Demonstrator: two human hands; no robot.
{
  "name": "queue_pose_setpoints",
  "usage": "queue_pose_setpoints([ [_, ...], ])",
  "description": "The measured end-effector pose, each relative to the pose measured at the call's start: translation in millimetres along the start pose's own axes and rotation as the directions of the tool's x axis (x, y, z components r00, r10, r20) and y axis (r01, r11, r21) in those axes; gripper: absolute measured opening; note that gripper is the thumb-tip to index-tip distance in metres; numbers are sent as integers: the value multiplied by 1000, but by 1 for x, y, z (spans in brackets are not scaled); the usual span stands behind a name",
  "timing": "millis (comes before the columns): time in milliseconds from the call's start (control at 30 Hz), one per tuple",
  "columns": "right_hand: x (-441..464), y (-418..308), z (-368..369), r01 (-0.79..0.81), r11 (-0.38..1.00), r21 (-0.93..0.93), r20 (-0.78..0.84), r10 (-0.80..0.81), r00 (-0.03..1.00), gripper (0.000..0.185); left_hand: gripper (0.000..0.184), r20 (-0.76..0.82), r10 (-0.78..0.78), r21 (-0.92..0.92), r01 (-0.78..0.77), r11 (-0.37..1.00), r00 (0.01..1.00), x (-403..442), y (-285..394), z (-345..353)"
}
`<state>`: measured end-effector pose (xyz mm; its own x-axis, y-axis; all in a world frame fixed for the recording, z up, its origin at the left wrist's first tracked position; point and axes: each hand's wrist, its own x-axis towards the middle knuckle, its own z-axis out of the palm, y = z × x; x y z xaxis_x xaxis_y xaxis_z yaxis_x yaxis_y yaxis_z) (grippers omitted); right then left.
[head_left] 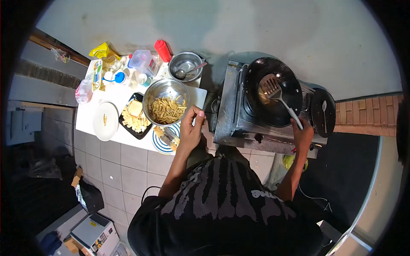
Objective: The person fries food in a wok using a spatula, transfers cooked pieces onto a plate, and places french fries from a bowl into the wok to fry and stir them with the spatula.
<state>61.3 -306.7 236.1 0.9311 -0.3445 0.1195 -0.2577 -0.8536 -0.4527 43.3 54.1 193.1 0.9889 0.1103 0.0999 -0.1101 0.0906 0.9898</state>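
My left hand point(193, 128) grips the rim of a steel bowl point(166, 88) that holds many thin brown-yellow strips point(167, 110). The bowl is over the front right of the white table, beside a black tray of food. On the right, my right hand point(302, 132) is closed round the pale handle of a slotted spatula point(270, 87). Its head rests inside a black wok point(279, 74) on the gas stove point(232, 123). A little oil shows at the bottom of the wok, under the spatula.
On the table point(128, 144) stand a white plate point(106, 128), a black tray point(139, 133), a striped plate point(159, 144), another steel bowl point(173, 68), a red bottle point(162, 50) and a plastic tub point(141, 59). Right of the wok lies a black pan point(318, 113) with a spoon.
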Motion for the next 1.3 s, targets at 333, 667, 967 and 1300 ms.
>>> queue_pose_setpoints([
  [333,-20,-29,12,-14,1000,-2,-21,14,1000,30,13,175,113,169,-143,975,978,5,-1,-39],
  [667,-33,-31,13,-53,998,34,-81,56,995,31,6,605,-110,260,-66,963,789,4,19,-36],
  [967,-11,-9,-1,-73,997,-27,-108,70,992,33,17,572,-92,240,-59,969,815,17,21,-14],
  [1300,30,2,-16,-16,997,71,-41,19,999,38,21,541,53,262,-228,938,839,22,24,12],
])
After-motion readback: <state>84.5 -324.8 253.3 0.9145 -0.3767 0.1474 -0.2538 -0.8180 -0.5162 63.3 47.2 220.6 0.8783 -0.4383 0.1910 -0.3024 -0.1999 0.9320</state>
